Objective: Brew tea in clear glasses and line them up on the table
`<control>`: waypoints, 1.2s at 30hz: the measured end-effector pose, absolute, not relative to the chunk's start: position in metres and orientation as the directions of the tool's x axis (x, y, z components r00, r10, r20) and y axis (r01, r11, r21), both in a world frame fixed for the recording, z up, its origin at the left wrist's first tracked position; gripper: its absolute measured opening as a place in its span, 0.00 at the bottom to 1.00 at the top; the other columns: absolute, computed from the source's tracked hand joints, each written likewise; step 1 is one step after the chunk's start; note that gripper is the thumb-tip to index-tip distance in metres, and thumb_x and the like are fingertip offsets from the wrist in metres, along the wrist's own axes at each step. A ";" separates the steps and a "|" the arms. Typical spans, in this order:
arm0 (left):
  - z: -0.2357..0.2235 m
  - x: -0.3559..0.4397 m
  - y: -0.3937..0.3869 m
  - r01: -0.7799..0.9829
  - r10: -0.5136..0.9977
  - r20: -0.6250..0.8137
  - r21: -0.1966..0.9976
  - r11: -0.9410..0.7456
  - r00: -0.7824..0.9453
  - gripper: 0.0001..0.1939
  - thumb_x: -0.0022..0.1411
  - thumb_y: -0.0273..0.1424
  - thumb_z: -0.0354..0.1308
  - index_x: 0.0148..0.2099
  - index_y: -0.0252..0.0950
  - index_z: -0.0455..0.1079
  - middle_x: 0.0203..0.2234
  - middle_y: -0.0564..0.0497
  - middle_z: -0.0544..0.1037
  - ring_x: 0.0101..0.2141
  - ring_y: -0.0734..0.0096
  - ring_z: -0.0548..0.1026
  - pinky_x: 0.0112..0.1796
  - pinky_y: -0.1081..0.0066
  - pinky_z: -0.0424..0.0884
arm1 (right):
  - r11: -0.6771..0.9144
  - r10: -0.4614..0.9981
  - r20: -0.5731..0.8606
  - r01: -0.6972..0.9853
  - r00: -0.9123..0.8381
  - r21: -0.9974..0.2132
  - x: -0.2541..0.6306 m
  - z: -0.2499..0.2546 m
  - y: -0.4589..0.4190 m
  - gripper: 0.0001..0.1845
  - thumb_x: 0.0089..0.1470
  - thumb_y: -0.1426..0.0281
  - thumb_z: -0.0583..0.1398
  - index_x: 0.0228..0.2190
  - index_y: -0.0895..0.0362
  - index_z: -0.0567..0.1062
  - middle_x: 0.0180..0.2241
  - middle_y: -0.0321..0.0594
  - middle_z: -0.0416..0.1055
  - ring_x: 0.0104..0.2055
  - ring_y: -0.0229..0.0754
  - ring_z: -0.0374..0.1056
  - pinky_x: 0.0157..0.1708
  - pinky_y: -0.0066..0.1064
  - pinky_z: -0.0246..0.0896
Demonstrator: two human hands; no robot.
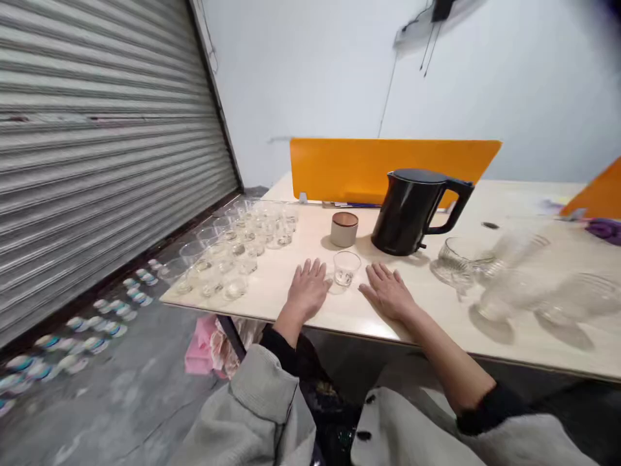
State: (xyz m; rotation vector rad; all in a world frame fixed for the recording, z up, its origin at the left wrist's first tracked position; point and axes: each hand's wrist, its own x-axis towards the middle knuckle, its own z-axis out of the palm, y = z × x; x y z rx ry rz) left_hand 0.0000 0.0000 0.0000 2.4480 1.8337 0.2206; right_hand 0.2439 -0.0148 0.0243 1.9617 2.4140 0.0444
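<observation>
Left hand (pixel 309 289) and right hand (pixel 389 291) lie flat, slightly spread, at nine and three o'clock from a glass (pixel 345 270). It stands clear, widening upward.

Both hands palm-down on the tabletop, empty, apart. Bare left hand (pixel 309 291): fingers together, pointing forward, wrist bent slightly. Bare right hand (pixel 388 291): fingers angled forward-left, thumb out, forearm (pixel 444 353) exposed, reaching in diagonally. Grey sleeves with black cuffs pushed back.

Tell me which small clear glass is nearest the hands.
The lone glass between the left hand and right hand, in front of the pale cup; the other small glasses stand grouped farther left.
</observation>
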 end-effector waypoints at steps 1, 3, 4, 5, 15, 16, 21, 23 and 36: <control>0.000 0.000 0.000 0.948 0.959 0.072 0.145 -0.283 0.275 0.33 0.76 0.45 0.35 0.77 0.36 0.47 0.76 0.48 0.44 0.74 0.49 0.41 0.71 0.47 0.42 | 0.207 0.978 -0.003 0.978 -0.207 0.040 0.244 0.024 -0.015 0.41 0.69 0.51 0.41 0.71 0.66 0.54 0.75 0.53 0.43 0.76 0.57 0.38 0.71 0.57 0.36; 0.001 0.000 -0.001 0.948 0.959 0.077 0.145 -0.283 0.274 0.33 0.76 0.45 0.35 0.77 0.37 0.47 0.76 0.48 0.44 0.74 0.50 0.41 0.71 0.47 0.42 | 0.208 0.978 0.003 0.977 -0.208 0.036 0.244 0.023 -0.014 0.41 0.69 0.52 0.41 0.71 0.65 0.54 0.74 0.53 0.43 0.76 0.57 0.38 0.71 0.56 0.36; 0.001 0.000 -0.002 0.948 0.958 0.080 0.146 -0.283 0.274 0.33 0.76 0.45 0.34 0.77 0.37 0.47 0.76 0.48 0.44 0.74 0.50 0.41 0.71 0.47 0.42 | 0.207 0.978 0.005 0.978 -0.207 0.034 0.244 0.023 -0.014 0.40 0.69 0.52 0.41 0.71 0.65 0.54 0.74 0.53 0.44 0.76 0.56 0.38 0.71 0.56 0.36; 0.002 0.000 -0.002 0.948 0.958 0.084 0.147 -0.284 0.274 0.33 0.76 0.45 0.34 0.76 0.36 0.47 0.76 0.47 0.44 0.74 0.50 0.41 0.71 0.48 0.42 | 0.206 0.978 0.008 0.978 -0.206 0.031 0.244 0.022 -0.014 0.40 0.69 0.53 0.41 0.71 0.65 0.54 0.74 0.54 0.44 0.76 0.56 0.38 0.71 0.56 0.36; 0.006 -0.001 -0.005 0.944 0.956 0.095 0.157 -0.291 0.279 0.33 0.77 0.44 0.33 0.76 0.35 0.48 0.75 0.46 0.46 0.74 0.50 0.42 0.71 0.48 0.42 | 0.150 0.989 0.003 0.988 -0.150 0.031 0.242 0.020 -0.015 0.36 0.70 0.58 0.41 0.71 0.64 0.53 0.75 0.52 0.43 0.76 0.54 0.38 0.71 0.56 0.36; 0.006 -0.001 -0.006 0.943 0.955 0.097 0.157 -0.293 0.280 0.33 0.77 0.43 0.33 0.76 0.34 0.48 0.75 0.46 0.46 0.74 0.50 0.42 0.71 0.48 0.42 | 0.150 0.989 0.001 0.988 -0.150 0.032 0.242 0.020 -0.015 0.36 0.70 0.58 0.41 0.71 0.64 0.53 0.75 0.52 0.43 0.76 0.54 0.38 0.71 0.56 0.36; 0.007 0.000 -0.007 0.942 0.954 0.094 0.158 -0.297 0.285 0.33 0.77 0.43 0.33 0.76 0.34 0.48 0.75 0.45 0.46 0.74 0.49 0.42 0.71 0.48 0.42 | 0.155 0.988 0.011 0.987 -0.156 0.035 0.242 0.019 -0.015 0.36 0.70 0.58 0.41 0.71 0.64 0.54 0.74 0.53 0.44 0.76 0.54 0.38 0.71 0.56 0.35; 0.007 0.000 -0.007 0.942 0.955 0.089 0.158 -0.294 0.283 0.33 0.77 0.43 0.33 0.76 0.34 0.48 0.75 0.46 0.46 0.74 0.49 0.42 0.71 0.48 0.42 | 0.155 0.988 0.012 0.987 -0.155 0.033 0.242 0.018 -0.015 0.36 0.70 0.58 0.41 0.71 0.64 0.54 0.74 0.52 0.44 0.76 0.54 0.38 0.71 0.56 0.36; 0.007 0.000 -0.006 0.944 0.958 0.077 0.161 -0.287 0.278 0.33 0.76 0.44 0.33 0.76 0.35 0.47 0.75 0.47 0.45 0.74 0.50 0.41 0.71 0.48 0.42 | 0.149 0.989 0.016 0.989 -0.149 0.023 0.244 0.016 -0.015 0.36 0.70 0.58 0.41 0.72 0.63 0.53 0.75 0.52 0.44 0.76 0.53 0.38 0.72 0.55 0.35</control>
